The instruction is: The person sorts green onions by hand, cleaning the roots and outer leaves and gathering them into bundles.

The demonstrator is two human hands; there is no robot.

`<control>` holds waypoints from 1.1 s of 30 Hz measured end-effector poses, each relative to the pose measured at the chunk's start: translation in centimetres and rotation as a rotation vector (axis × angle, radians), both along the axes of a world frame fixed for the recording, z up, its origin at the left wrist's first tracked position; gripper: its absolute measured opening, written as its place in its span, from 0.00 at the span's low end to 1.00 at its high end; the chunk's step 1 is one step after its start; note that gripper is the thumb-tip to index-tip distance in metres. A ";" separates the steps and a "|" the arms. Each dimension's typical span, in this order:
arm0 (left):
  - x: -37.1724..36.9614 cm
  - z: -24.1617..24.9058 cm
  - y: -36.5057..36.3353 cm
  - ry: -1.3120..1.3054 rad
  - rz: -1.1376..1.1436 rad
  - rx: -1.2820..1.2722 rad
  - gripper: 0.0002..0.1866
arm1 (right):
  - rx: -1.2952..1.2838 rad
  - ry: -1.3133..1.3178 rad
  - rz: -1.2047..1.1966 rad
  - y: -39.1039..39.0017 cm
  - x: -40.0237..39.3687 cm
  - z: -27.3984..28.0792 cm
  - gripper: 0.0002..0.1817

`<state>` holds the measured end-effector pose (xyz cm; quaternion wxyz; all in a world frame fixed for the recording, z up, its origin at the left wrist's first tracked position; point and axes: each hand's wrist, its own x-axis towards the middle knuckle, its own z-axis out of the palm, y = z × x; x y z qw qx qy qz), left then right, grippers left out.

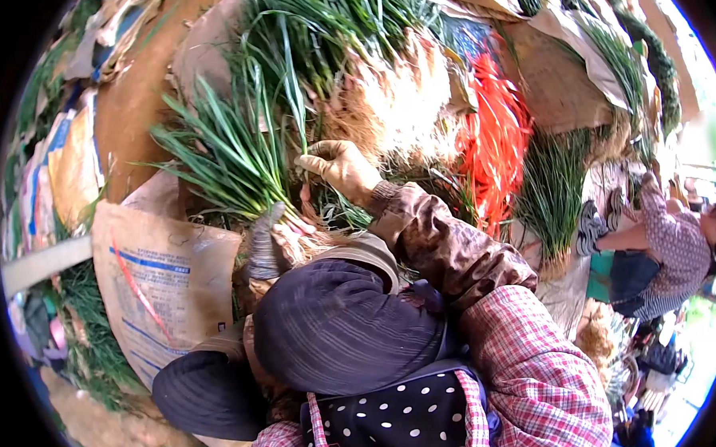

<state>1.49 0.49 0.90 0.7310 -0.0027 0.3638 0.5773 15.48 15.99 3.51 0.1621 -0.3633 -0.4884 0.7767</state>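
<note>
My right hand (344, 170), in a pale glove, pinches a single green stalk between thumb and fingers, near the middle of the view. To its left, my left hand (265, 247), in a grey glove, is wrapped round the lower part of a bunch of green onions (231, 161). The leaves of that bunch fan out to the upper left, and its pale roots point down to the right. Just beyond my right hand lies a large pile of green onions (396, 94) with roots towards me.
Red plastic strips (494, 142) hang right of the pile. A printed paper sack (165, 288) lies at the left. More onions (554, 187) stand at the right, near a seated person (667, 246). My knees in dark striped cloth (346, 324) are below.
</note>
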 end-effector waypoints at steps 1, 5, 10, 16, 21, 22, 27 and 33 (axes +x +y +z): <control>0.1 0.0 0.1 0.012 -0.006 -0.002 0.18 | 0.106 -0.036 -0.031 -0.1 0.4 1.8 0.14; 0.6 0.0 0.8 0.041 -0.039 -0.014 0.18 | 0.263 -0.172 -0.130 -0.7 0.6 0.8 0.13; 1.0 0.1 1.2 0.072 -0.085 -0.034 0.18 | 0.139 -0.166 -0.067 -0.8 1.2 0.0 0.15; 2.3 0.6 2.2 0.092 -0.136 -0.060 0.18 | 0.958 -0.433 -0.110 -2.0 1.2 -2.5 0.11; 1.8 1.2 1.7 0.036 -0.166 -0.076 0.18 | 0.865 -0.599 0.158 -1.0 1.4 -1.6 0.07; 1.6 1.3 1.7 -0.012 -0.178 -0.070 0.18 | 0.766 -0.458 0.067 -0.7 1.9 -2.0 0.10; 1.1 0.5 2.0 -0.662 -0.157 0.003 0.18 | 0.654 -0.462 -0.028 0.6 3.9 -5.0 0.14; 2.2 -2.8 0.3 0.192 0.052 -0.223 0.11 | 0.455 -0.537 0.107 0.5 0.4 0.7 0.18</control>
